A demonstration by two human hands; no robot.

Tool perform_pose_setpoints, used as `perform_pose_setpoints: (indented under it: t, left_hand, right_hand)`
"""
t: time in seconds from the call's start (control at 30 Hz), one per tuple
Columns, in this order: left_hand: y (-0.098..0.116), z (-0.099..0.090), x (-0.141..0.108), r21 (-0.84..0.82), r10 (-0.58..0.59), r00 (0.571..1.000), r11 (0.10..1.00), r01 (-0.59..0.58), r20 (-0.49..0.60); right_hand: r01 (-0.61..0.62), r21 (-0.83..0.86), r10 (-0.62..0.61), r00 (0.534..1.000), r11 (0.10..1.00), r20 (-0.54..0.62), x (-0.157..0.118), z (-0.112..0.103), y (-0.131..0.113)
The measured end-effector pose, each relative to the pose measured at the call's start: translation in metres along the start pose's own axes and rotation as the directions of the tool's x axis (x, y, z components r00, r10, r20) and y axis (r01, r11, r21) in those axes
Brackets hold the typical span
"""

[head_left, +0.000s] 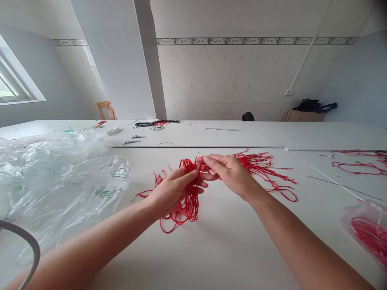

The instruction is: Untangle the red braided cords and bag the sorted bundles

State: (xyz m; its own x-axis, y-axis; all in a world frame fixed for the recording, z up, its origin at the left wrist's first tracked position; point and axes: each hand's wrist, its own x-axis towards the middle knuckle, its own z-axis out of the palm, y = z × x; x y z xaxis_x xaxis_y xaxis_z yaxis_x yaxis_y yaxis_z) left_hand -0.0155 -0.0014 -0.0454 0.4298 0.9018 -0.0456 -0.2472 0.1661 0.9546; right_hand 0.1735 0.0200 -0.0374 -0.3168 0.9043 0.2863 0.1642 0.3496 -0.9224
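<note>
A looped bundle of red braided cords [191,201] hangs from my left hand [175,187], whose thumb presses across it near the top. My right hand [228,171] touches the bundle's right side and pinches a red cord between thumb and fingers. Loops dangle below my left hand toward the white table. Behind my right hand lies a spread of more red cords [256,165] with loose ends fanning right. Some red cord ends poke out to the left of my left hand.
Clear plastic bags [60,173] cover the table's left side. A bag of red cords [369,233] sits at the right edge. Scissors [132,141], black cords [148,124] and a metal ruler [223,129] lie on the far table [263,137].
</note>
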Motion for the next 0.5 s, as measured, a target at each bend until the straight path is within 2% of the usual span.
perform_pose_setpoints:
  t: [0.13, 0.23, 0.37, 0.43, 0.5]
  left_hand:
    - [0.001, -0.002, 0.003, -0.011, 0.015, 1.000, 1.000, -0.015, -0.022]
    - [0.001, -0.002, 0.004, -0.022, -0.001, 0.999, 1.000, 0.000, -0.052]
    - [0.000, -0.002, 0.003, 0.008, 0.019, 0.999, 1.000, -0.018, -0.038]
    - [-0.001, -0.003, 0.003, 0.021, 0.039, 0.999, 0.999, -0.038, -0.020]
    - [0.000, -0.003, 0.003, 0.018, 0.051, 0.999, 0.999, -0.051, -0.006]
  right_hand:
    - [-0.025, 0.097, 0.030, 0.998, 0.995, -0.047, 0.002, -0.002, 0.003]
    - [-0.088, 0.266, 0.112, 0.991, 0.960, -0.076, 0.006, 0.001, 0.007]
    - [-0.209, 0.492, 0.236, 0.972, 0.845, 0.006, 0.009, 0.010, 0.014]
    - [-0.241, 0.505, 0.248, 0.967, 0.829, 0.055, 0.008, 0.016, 0.014]
    - [-0.229, 0.472, 0.200, 0.973, 0.851, 0.112, 0.006, 0.021, 0.012]
